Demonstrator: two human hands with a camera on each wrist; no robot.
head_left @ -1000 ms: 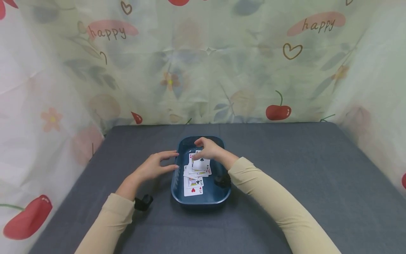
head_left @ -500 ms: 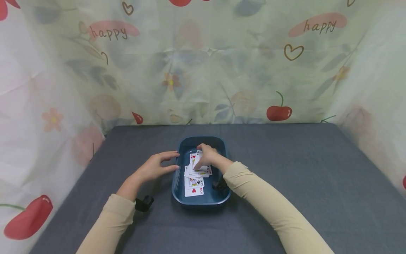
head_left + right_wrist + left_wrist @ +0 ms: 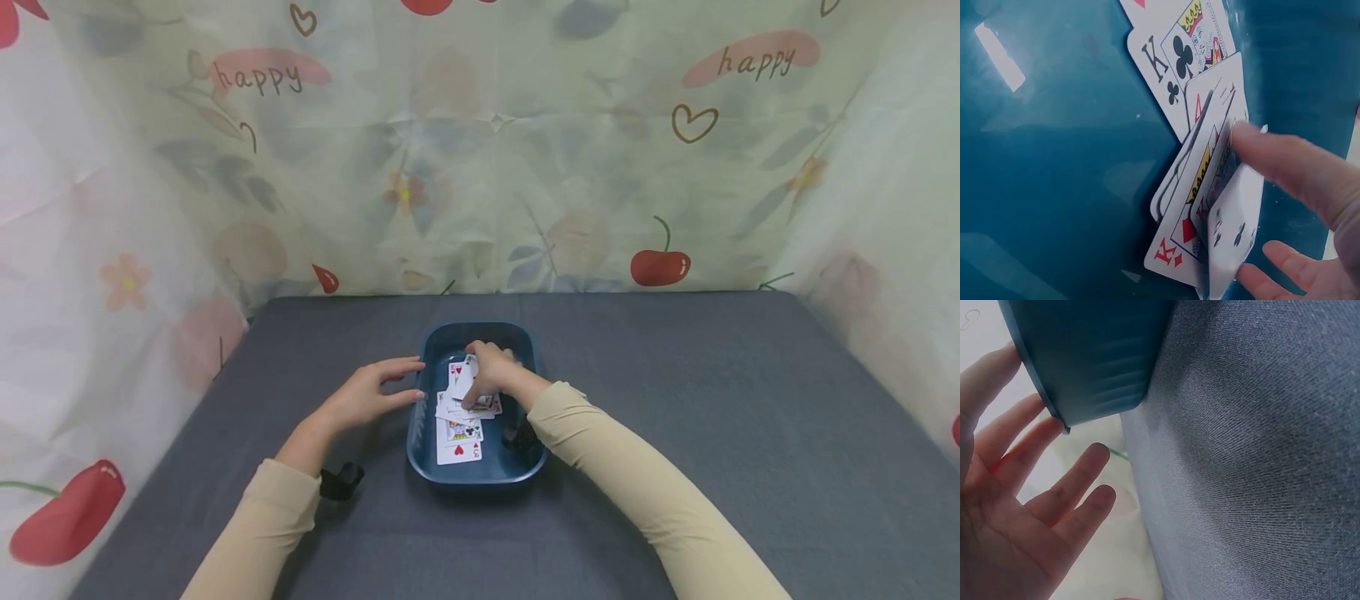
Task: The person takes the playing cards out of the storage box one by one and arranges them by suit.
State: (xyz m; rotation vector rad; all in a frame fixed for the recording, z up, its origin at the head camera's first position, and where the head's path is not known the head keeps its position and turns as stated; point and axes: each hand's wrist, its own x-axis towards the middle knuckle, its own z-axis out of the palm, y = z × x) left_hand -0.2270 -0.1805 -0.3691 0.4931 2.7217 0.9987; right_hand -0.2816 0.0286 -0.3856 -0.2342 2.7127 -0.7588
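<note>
Several playing cards (image 3: 459, 454) lie face up, overlapping, in a dark blue tray (image 3: 476, 481). Inside the tray, my right hand (image 3: 491, 371) pinches a white playing card with black pips (image 3: 1232, 219), bent between thumb and fingers. The right wrist view shows the thumb over the card pile, with a king of diamonds (image 3: 1169, 250) and a king of clubs (image 3: 1160, 59) beside it. My left hand (image 3: 360, 392) is at the tray's left side, fingers extended; in the left wrist view some fingertips touch the rim and two stand apart below it.
A dark grey cloth (image 3: 675, 400) covers the table under the tray. Behind it hangs a printed curtain (image 3: 480, 183), with more of it on both sides. A black wrist device (image 3: 341, 481) sits by the left cuff.
My right hand has lowered into the tray onto the cards, and its thumb has slid toward the near end of the pile, bending the top card. The left hand stays at the rim.
</note>
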